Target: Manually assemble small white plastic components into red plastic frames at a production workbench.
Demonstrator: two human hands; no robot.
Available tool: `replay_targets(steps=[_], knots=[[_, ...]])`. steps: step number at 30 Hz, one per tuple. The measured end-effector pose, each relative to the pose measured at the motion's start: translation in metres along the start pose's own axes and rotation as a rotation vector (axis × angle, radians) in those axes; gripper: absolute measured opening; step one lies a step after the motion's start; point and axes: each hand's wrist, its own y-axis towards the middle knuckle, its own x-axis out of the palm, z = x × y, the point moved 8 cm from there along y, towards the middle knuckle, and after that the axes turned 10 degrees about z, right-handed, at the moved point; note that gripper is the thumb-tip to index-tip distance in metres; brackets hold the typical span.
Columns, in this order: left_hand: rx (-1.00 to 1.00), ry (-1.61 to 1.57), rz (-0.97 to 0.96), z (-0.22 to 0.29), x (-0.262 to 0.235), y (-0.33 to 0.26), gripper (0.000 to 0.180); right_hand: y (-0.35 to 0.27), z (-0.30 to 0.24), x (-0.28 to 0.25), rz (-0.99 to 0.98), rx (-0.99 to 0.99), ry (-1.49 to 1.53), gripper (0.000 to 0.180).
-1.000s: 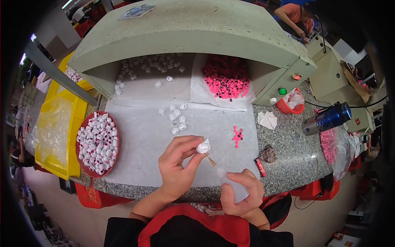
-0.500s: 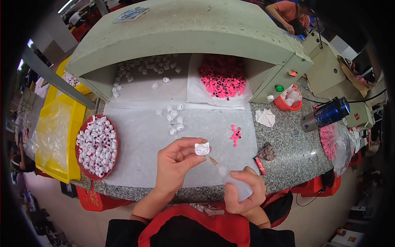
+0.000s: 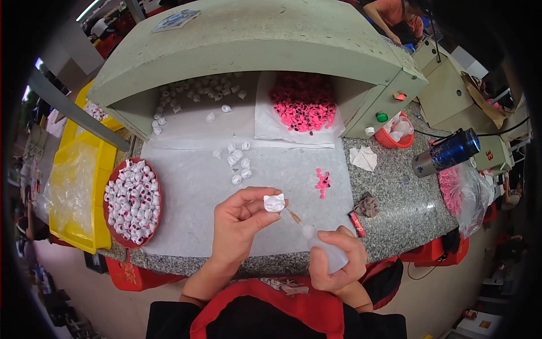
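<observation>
Between the thumb and fingers of my left hand point(image 3: 234, 226) is a small white cat-head-shaped piece point(image 3: 274, 203), its moulded front facing up. My right hand point(image 3: 351, 261) grips a squeezable white dispensing bottle point(image 3: 332, 257) with a brown-based needle tip. The needle points up and left, its end close to the right side of the piece; whether they touch I cannot tell. Ahead, on white paper point(image 3: 186, 198), sit several loose white pieces point(image 3: 236, 164). Right of these lies a short cluster of small pink and dark bits point(image 3: 322, 183).
A red dish point(image 3: 162, 206) heaped with white pieces stands left, beside yellow trays point(image 3: 103, 192). A box-like green-grey machine point(image 3: 254, 56) arches over more white pieces and a pink heap point(image 3: 305, 104). At right are a red basket point(image 3: 395, 141), a blue flask point(image 3: 451, 152) and a crumpled cloth point(image 3: 367, 206).
The needle tip has drawn back slightly to the right from the white piece's face. My left hand has shifted a little left and tilted the piece. Both grips stay the same.
</observation>
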Motion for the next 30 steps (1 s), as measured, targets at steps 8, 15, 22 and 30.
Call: replay_targets(steps=[8, 15, 22, 30], knots=[[0.041, 0.038, 0.034, 0.002, -0.002, 0.000, 0.031, -0.002, -0.004, 0.003, -0.005, 0.023, 0.010, 0.031], [0.033, 0.131, 0.062, -0.005, -0.004, 0.003, 0.031, -0.004, 0.023, -0.003, 0.022, 0.158, -0.053, 0.037], [-0.172, 0.120, 0.014, -0.040, -0.011, 0.003, 0.033, -0.062, 0.217, -0.005, 0.108, 1.073, 0.283, 0.026], [-0.154, 0.102, 0.022, -0.040, -0.019, 0.000, 0.034, -0.020, 0.224, 0.035, -0.487, 0.422, -0.759, 0.019]])
